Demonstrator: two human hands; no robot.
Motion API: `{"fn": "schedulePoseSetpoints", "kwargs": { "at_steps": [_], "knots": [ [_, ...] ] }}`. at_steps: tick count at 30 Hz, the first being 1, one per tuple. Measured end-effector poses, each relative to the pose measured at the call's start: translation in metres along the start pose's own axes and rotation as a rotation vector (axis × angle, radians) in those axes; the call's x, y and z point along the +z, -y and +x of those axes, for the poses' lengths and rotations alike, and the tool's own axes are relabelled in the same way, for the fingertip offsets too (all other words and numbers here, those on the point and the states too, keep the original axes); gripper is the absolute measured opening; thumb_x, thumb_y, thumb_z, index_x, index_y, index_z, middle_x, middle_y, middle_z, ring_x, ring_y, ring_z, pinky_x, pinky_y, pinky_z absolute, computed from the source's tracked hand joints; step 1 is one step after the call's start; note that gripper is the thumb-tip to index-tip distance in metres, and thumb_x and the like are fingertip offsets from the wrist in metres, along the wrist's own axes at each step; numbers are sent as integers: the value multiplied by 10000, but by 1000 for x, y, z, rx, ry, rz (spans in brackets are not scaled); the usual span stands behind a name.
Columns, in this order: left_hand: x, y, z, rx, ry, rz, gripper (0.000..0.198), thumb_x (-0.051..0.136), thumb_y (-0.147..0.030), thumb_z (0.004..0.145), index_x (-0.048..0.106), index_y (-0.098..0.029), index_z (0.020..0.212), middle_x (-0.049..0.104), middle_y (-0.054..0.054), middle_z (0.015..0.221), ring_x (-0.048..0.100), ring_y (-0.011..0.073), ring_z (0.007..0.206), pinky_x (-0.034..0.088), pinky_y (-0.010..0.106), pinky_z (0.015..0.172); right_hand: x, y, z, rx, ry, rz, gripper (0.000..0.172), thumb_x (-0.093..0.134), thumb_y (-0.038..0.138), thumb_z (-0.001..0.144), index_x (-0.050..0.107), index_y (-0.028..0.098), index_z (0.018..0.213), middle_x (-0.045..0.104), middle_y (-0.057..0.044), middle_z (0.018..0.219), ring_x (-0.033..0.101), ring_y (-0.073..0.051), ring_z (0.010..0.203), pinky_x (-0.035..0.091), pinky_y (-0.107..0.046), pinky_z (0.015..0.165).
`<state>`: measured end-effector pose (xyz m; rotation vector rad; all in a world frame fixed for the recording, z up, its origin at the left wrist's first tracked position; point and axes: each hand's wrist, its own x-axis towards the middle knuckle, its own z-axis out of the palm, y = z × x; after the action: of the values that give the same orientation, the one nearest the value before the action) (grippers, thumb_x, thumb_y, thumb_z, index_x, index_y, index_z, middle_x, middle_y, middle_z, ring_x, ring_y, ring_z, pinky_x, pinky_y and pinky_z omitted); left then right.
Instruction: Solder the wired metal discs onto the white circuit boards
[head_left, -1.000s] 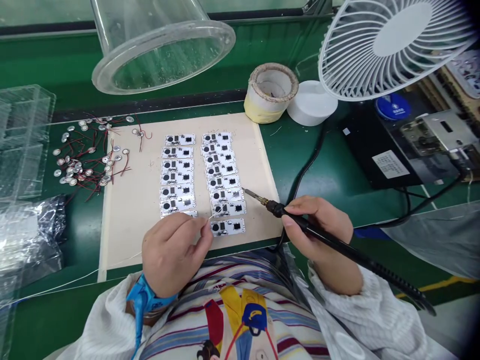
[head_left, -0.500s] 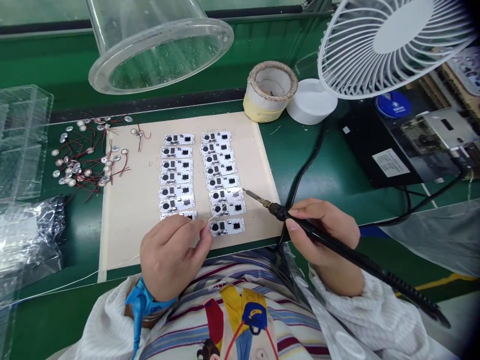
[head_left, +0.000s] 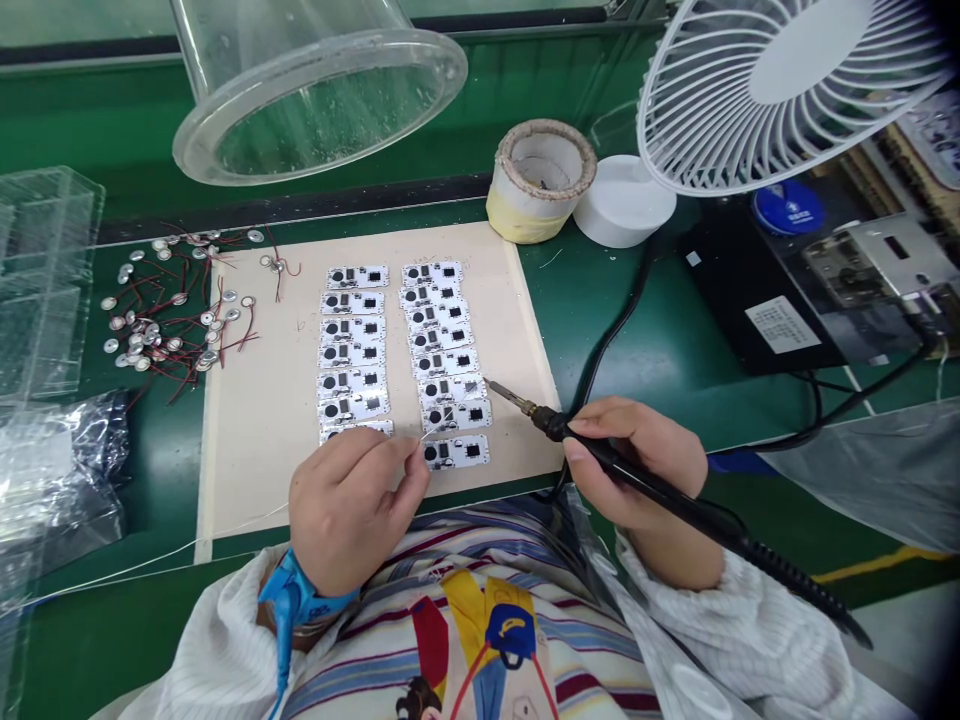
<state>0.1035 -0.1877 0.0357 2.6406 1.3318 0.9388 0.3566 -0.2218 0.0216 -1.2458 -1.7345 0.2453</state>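
My right hand [head_left: 637, 455] is closed around a black soldering iron [head_left: 611, 455]. Its metal tip lies just right of a white circuit board [head_left: 450, 388] in the right column; whether it touches the board I cannot tell. Between thumb and forefinger, my left hand [head_left: 360, 500] pinches a thin solder wire [head_left: 161, 555], whose free end points up over the lower boards of that column. The nearest board [head_left: 456, 453] lies just beyond those fingertips. A second column of boards [head_left: 352, 328] stands to the left, its lowest one partly hidden by my left hand.
Small round metal discs with red and black wires [head_left: 154, 330] are heaped at the left. Behind the mat [head_left: 262, 400] stand a tape roll [head_left: 544, 180] and a white round dish [head_left: 626, 205]. A clear funnel-shaped hood [head_left: 322, 110] and a fan [head_left: 780, 90] hang above; a black box [head_left: 765, 290] sits right.
My left hand has shifted slightly right, with the solder wire reaching a little farther over the boards. My right hand has moved slightly left, while the iron's tip stays almost where it was.
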Motion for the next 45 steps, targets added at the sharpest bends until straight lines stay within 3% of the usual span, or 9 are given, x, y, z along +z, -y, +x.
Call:
{"fn": "schedulePoseSetpoints", "kwargs": {
  "at_steps": [4, 10, 33, 45],
  "knots": [
    [0, 0, 1, -2, 1, 7, 76, 689, -153, 792, 625, -165, 754, 603, -11, 608, 548, 116, 561, 458, 237, 549, 0, 0, -1, -64, -8, -38, 222, 660, 104, 708, 576, 225, 874, 652, -22, 695, 652, -185, 596, 566, -310, 547],
    [-7, -4, 2, -21, 14, -21, 70, 676, -123, 792, 623, -166, 779, 620, 2, 628, 557, 120, 567, 476, 245, 556, -3, 1, -2, -1, -31, 22, 196, 655, 111, 702, 584, 212, 854, 626, -6, 668, 643, -175, 567, 530, -277, 478],
    [1, -2, -1, -4, 29, 1, 82, 656, -137, 805, 641, -157, 727, 613, 1, 598, 550, 123, 558, 459, 243, 541, -1, 5, 2, -85, 2, -48, 216, 642, 109, 710, 559, 233, 866, 622, -1, 639, 635, -175, 532, 508, -291, 421],
    [1, -4, -3, -14, 42, -2, 74, 661, -145, 802, 656, -152, 728, 609, 1, 591, 552, 125, 549, 456, 245, 539, 0, 6, -1, -55, 16, -57, 203, 637, 124, 727, 543, 245, 860, 617, 6, 641, 634, -179, 536, 521, -300, 437]
  ]
}}
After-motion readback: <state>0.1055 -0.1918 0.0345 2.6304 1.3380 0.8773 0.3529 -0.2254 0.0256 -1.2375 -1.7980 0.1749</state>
